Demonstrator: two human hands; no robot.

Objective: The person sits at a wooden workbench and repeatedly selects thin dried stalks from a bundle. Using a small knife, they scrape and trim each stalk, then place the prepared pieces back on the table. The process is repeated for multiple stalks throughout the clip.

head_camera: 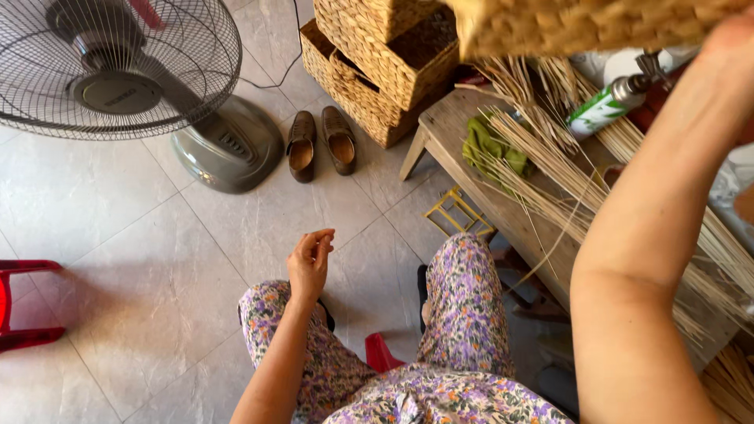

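Note:
My left hand [310, 261] hovers above my left knee, fingers loosely curled and holding nothing. My right arm reaches up to the top right, where my right hand [730, 43] holds a woven straw basket [581, 23] lifted close to the camera; the fingers are mostly out of frame. Under it, on a low wooden bench [448, 126], lie bundles of pale straw reeds [550, 173], a green cloth [491, 149] and a green-and-white spray can [609, 104]. I sit in floral trousers [463, 314].
A grey standing fan [118, 71] fills the top left, its base [228, 145] on the tiled floor. A pair of brown shoes [320, 143] sits beside stacked woven baskets [377, 63]. A red plastic stool [23, 306] is at the left edge, a small yellow frame [459, 212] by the bench.

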